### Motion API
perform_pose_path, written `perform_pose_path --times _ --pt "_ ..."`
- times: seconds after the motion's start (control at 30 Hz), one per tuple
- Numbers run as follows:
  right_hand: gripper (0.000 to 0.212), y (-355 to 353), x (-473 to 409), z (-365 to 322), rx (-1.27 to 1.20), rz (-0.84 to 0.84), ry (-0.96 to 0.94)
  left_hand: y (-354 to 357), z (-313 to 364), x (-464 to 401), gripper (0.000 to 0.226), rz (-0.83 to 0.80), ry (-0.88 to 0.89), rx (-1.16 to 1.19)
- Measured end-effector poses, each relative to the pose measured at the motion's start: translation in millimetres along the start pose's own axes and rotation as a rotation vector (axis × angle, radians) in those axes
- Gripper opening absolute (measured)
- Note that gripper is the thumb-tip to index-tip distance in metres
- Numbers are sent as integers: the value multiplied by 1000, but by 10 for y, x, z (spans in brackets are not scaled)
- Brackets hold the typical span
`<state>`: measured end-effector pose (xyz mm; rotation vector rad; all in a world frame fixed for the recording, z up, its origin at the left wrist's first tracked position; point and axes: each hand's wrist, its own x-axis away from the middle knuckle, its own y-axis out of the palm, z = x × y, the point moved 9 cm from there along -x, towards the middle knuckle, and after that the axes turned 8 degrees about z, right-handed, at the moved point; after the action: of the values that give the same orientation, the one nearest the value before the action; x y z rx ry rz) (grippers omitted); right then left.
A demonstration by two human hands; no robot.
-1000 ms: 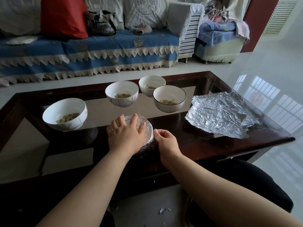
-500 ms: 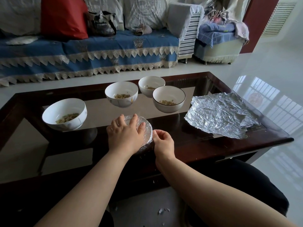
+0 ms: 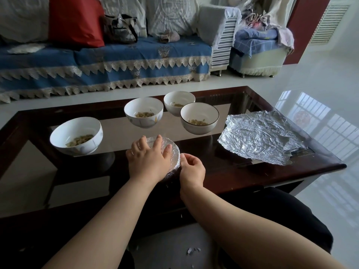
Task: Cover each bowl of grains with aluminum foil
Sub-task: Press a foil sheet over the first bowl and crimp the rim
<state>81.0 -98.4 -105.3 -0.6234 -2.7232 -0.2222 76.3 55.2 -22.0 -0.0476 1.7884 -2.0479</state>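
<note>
Head view, looking down at a dark glass-topped table in front of a blue-covered sofa. One bowl is foil-wrapped: the covered bowl sits at the near edge of the table, under the hands. The left hand lies flat on its foil top, fingers straight and spread, pressing down. The right hand is curled against the bowl's right side, fingertips pinching the foil edge against the rim. Four bowls of grains are open and not yet covered: the left bowl well apart to the left, the middle bowl, the back bowl and the rimmed bowl close together behind the hands. A crumpled stack of foil sheets lies to the right, near the table's corner. By this count the job looks about one fifth done, with the first cover being tightened. Compared with a second ago, the right hand has crept closer along the rim toward the left hand; the left hand and all else are unchanged.
</note>
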Motion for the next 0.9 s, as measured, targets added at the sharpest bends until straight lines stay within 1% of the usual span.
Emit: perform_pose_path --times 0.27,0.4,0.47,0.57,0.7,0.8,0.9 --pt "10 -57 6 -62 24 -17 -12 -11 11 3 60 1 -1 -15" --pt "26 -148 71 -127 74 -31 -66 -7 12 3 60 -10 -6 -18" --pt "30 -157 135 -133 52 -65 -84 -15 18 2 60 -7 -8 -20" --pt "30 -162 190 -131 14 -82 -70 -20 20 4 60 -9 -8 -25" --pt "19 -159 231 -106 7 -82 -76 -17 25 9 61 -22 -13 -27" --pt "24 -159 307 -98 -3 -97 -119 -15 18 6 62 -32 -34 -25" --pt "29 -106 427 -41 -23 -168 -159 -24 7 11 62 -45 -57 -19"
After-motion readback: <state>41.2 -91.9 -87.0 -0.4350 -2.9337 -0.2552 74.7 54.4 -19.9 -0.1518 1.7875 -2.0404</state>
